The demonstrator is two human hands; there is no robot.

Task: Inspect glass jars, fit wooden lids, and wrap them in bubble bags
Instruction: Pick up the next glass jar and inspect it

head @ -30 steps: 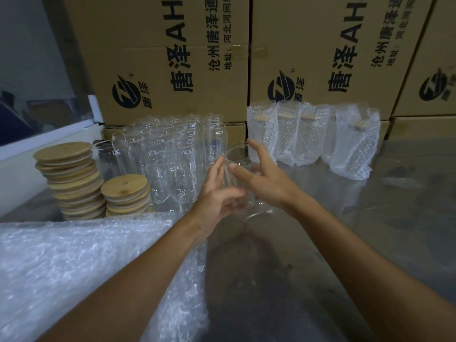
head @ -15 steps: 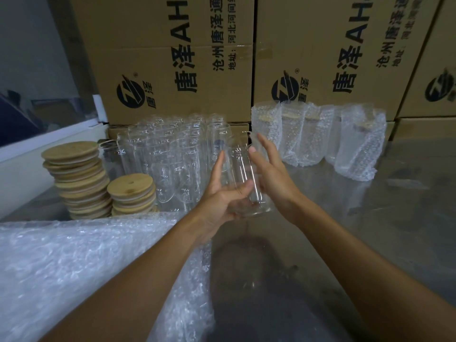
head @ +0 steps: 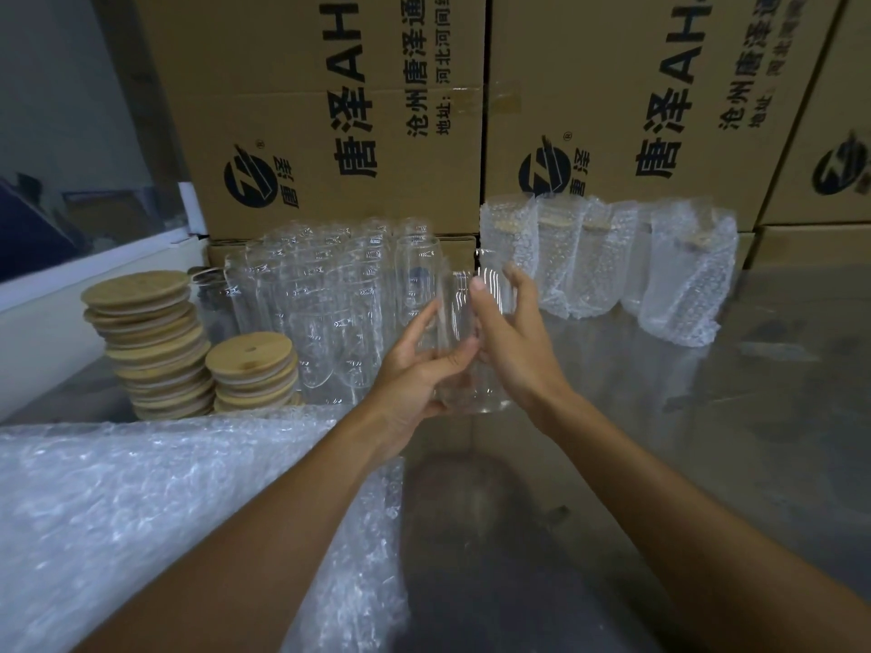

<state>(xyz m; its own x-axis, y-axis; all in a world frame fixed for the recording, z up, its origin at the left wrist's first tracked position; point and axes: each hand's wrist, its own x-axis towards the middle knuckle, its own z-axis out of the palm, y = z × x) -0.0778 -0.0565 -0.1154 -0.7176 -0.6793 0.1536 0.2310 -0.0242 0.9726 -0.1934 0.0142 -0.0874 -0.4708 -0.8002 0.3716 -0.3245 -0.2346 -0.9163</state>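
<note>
I hold one clear glass jar (head: 464,384) upright between both hands, just above the steel table (head: 707,440). My left hand (head: 414,374) cradles its lower left side, thumb laid across the glass and fingers pointing up. My right hand (head: 513,341) grips the right side, thumb in front and fingers behind. No lid is on this jar. Several bare jars (head: 330,294) stand in a cluster behind my left hand. Two stacks of wooden lids (head: 146,294) (head: 252,355) sit at the left. A pile of bubble bags (head: 165,501) lies under my left forearm.
Several jars wrapped in bubble bags (head: 683,285) stand in a row at the back right. Printed cardboard boxes (head: 330,110) wall off the back of the table. A white ledge (head: 70,294) borders the left side.
The jar has gone from tilted to upright. My right hand slid from across its front round to its right side, and my left hand shifted lower on the glass.
</note>
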